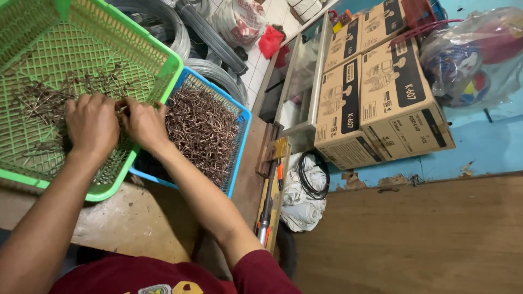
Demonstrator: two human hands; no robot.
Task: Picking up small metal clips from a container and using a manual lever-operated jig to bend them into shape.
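Observation:
My left hand point(91, 124) and my right hand point(143, 122) meet knuckle to knuckle over a green plastic mesh basket point(163, 60). Both are curled, pinching small brown metal hook pieces point(121, 109) between their fingertips. Scattered metal pieces point(43, 100) lie on the green basket's floor under and to the left of my hands. Just right of my right hand, a blue mesh basket point(239, 122) holds a dense heap of the same brown hooks point(202, 130).
Both baskets rest on a worn wooden bench point(125, 223). Stacked cardboard boxes point(381, 81) stand at the right beside a plastic bag of colourful items point(474, 54). Wire coils point(174, 27), a white cloth with black cable point(305, 188) and a wooden panel point(414, 239) surround them.

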